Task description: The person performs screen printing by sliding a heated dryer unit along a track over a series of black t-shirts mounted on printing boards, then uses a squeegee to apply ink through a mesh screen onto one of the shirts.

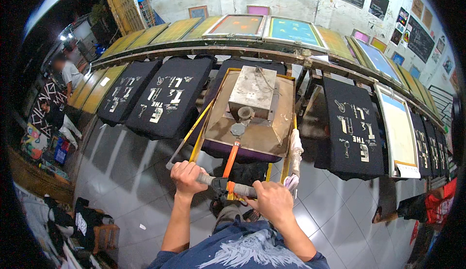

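Head view. Handlebar (246, 191), one, grey-wrapped: left hand (188, 177) clamped around its left part, right hand (273, 200) clamped around its right. Orange rod (232, 156), one: ahead of and between both hands. Broad brown pan (219, 134), one, bearing grey metal box (251, 93): farther ahead. Printed black shirts (166, 116): beyond left hand. Framed screen (399, 128), pale: well right of right hand.

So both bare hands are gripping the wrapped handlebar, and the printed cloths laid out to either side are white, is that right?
Not quite: the head view shows that the printed cloths to either side are black, with pale prints on them. The left hand and the right hand are indeed both gripping the wrapped handlebar.
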A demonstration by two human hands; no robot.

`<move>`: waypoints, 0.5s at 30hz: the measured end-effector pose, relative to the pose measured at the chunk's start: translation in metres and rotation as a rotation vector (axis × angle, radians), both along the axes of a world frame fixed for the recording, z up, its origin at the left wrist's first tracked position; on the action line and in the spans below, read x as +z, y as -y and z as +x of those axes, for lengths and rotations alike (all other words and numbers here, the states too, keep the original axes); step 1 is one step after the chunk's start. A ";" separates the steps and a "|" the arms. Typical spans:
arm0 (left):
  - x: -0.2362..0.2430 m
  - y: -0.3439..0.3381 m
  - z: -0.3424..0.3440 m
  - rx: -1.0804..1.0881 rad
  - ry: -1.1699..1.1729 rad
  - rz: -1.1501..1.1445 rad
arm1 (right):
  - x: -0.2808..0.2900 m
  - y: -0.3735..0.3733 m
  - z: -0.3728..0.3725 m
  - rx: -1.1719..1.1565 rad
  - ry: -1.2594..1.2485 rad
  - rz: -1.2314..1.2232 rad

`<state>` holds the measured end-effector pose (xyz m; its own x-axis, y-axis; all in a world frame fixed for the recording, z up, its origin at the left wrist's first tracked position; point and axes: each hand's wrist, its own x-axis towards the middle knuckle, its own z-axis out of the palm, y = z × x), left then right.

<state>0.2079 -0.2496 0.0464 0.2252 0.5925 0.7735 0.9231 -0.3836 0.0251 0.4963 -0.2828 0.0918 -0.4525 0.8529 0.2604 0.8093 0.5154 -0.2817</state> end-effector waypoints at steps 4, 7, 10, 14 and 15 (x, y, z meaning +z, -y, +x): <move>0.002 0.000 0.001 0.023 -0.021 0.002 | 0.005 -0.001 0.002 0.015 0.027 -0.008; 0.006 0.001 0.004 -0.001 0.002 -0.023 | 0.005 -0.003 0.009 0.046 0.026 -0.058; 0.013 0.006 0.007 -0.009 0.006 -0.088 | 0.010 -0.002 0.015 0.035 -0.013 -0.051; 0.025 0.012 0.010 -0.089 0.022 -0.232 | 0.003 -0.006 0.024 0.026 -0.093 -0.025; 0.038 0.015 0.004 -0.135 -0.039 -0.377 | 0.006 -0.007 0.025 -0.008 -0.094 -0.058</move>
<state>0.2122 -0.2646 0.0842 0.3452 0.7964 0.4965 0.8684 -0.4717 0.1529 0.5211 -0.2758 0.0982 -0.4210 0.8716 0.2512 0.7820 0.4891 -0.3863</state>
